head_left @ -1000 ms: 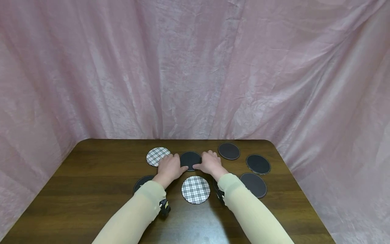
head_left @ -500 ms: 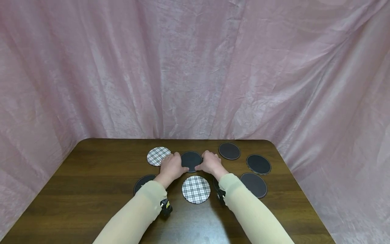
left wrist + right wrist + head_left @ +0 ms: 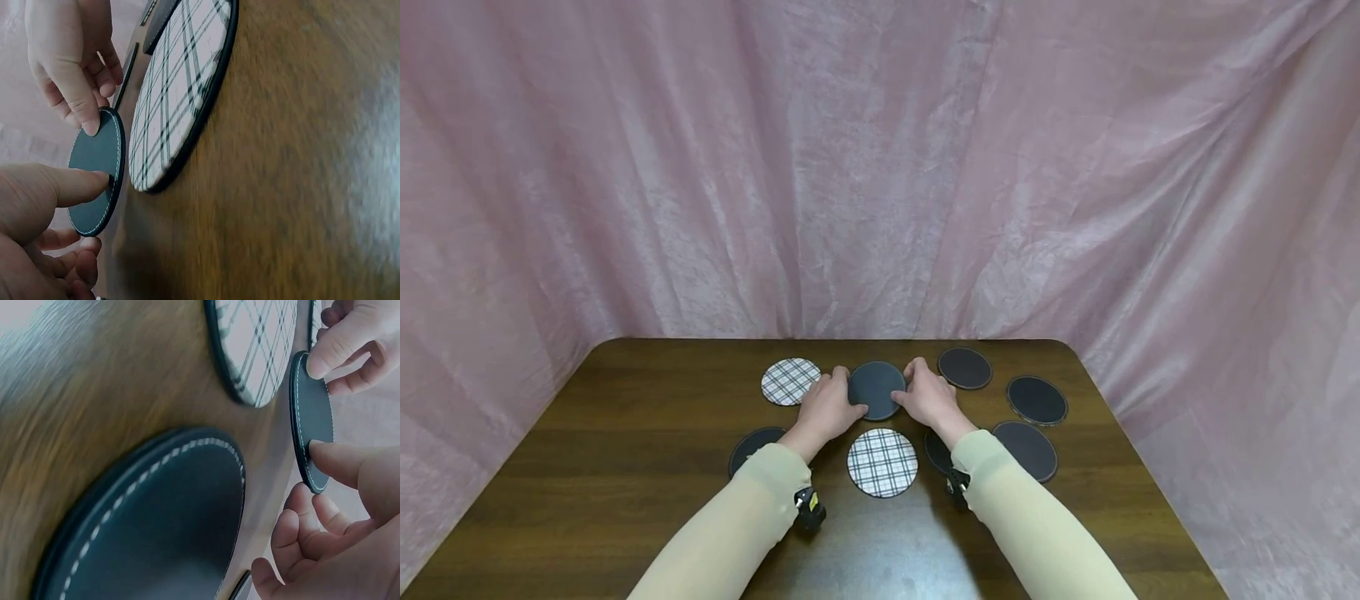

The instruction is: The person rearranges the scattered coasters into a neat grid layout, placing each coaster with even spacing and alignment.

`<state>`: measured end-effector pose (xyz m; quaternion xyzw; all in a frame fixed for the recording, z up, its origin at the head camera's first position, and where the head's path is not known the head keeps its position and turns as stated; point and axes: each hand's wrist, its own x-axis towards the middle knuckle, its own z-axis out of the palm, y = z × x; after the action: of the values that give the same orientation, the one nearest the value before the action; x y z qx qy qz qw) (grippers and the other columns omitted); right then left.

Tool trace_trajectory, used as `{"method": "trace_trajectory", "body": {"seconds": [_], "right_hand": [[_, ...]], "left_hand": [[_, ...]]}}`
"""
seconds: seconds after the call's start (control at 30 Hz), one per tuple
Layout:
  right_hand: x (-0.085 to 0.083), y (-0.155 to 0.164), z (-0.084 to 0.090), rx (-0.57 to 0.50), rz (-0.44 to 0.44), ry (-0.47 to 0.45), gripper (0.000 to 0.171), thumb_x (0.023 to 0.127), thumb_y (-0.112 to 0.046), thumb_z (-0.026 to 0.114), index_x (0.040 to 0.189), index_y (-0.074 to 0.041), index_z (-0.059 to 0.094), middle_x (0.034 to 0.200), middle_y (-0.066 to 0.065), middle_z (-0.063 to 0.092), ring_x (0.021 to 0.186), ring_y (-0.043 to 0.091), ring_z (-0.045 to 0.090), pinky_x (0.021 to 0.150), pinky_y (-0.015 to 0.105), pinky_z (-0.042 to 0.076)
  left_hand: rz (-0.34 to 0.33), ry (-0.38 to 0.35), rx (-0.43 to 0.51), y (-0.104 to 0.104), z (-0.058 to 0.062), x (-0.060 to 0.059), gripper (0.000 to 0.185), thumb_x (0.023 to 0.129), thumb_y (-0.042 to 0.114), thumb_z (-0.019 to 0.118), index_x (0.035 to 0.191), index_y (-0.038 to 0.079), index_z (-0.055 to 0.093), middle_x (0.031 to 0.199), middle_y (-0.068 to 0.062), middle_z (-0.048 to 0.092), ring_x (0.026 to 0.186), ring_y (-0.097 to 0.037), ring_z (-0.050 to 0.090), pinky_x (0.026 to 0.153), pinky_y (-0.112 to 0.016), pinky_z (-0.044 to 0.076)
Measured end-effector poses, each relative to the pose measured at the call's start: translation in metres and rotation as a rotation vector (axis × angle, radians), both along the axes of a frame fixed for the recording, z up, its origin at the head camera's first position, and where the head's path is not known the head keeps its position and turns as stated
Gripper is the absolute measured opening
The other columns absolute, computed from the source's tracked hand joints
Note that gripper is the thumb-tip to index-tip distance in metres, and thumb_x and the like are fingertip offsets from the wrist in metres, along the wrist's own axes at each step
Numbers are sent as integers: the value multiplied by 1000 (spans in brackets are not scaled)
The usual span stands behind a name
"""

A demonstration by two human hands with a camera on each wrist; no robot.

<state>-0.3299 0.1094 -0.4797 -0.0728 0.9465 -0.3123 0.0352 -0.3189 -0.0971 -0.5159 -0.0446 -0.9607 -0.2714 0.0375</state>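
Note:
A round black coaster (image 3: pixel 876 388) with white edge stitching is raised off the table between both hands. On its left side, my left hand (image 3: pixel 829 407) pinches it, thumb on the dark face and fingers curled at the rim. My right hand (image 3: pixel 931 398) grips the opposite side the same way. In the left wrist view, the coaster (image 3: pixel 97 159) appears tilted, both thumbs lying on its stitched face. Just nearer than the hands lies a plaid coaster (image 3: pixel 882 463), white with dark lines. The right wrist view shows a stitched black coaster (image 3: pixel 169 519) flat on the wood.
Another plaid coaster (image 3: pixel 788 382) lies beyond my left hand. A dark coaster (image 3: pixel 751 447) sits partly behind the left forearm. Several dark ones, including the far coaster (image 3: pixel 965 368), lie at the right of the brown wooden table (image 3: pixel 587 467). A pink curtain (image 3: pixel 880 167) hangs behind.
The black coaster, flat on the table earlier, has come up between both hands and shifted slightly right. My right hand has moved a little right; its fingers now hold the rim.

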Motion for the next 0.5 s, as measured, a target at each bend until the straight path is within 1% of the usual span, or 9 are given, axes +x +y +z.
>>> {"method": "trace_trajectory", "body": {"seconds": [0.1, 0.17, 0.2, 0.33, 0.5], "right_hand": [[1, 2, 0, 20, 1, -15, 39, 104, -25, 80, 130, -7, 58, 100, 7, 69, 107, 39, 61, 107, 60, 38], [2, 2, 0, 35, 6, -23, 38, 105, -25, 79, 130, -7, 58, 100, 7, 68, 107, 39, 61, 107, 60, 37], [3, 3, 0, 42, 8, -27, 37, 105, -25, 79, 129, -7, 58, 99, 7, 68, 107, 39, 61, 107, 60, 37], [5, 3, -2, 74, 13, -32, 36, 104, -25, 80, 127, -6, 59, 98, 7, 68, 106, 38, 61, 107, 60, 37], [8, 4, -6, 109, 14, -26, 35, 104, -27, 80, 126, -5, 64, 98, 5, 71, 108, 37, 63, 107, 60, 37]], "left_hand": [[-2, -2, -3, 2, 0, 1, 73, 92, 34, 92, 143, -5, 57, 125, -25, 68, 116, -44, 67, 98, -59, 54], [9, -30, -7, 7, 12, 11, 73, 93, 31, 92, 145, -6, 57, 128, -26, 68, 120, -44, 67, 102, -59, 53], [11, -39, -11, 8, 14, 14, 73, 93, 31, 91, 145, -6, 57, 129, -26, 68, 122, -44, 66, 103, -58, 53], [13, -57, -29, 10, 14, 17, 73, 94, 33, 91, 146, -5, 57, 130, -26, 67, 124, -44, 65, 103, -60, 52], [-4, -76, -52, 11, 13, 21, 73, 95, 37, 90, 145, -7, 59, 131, -27, 65, 125, -45, 63, 104, -64, 49]]}}
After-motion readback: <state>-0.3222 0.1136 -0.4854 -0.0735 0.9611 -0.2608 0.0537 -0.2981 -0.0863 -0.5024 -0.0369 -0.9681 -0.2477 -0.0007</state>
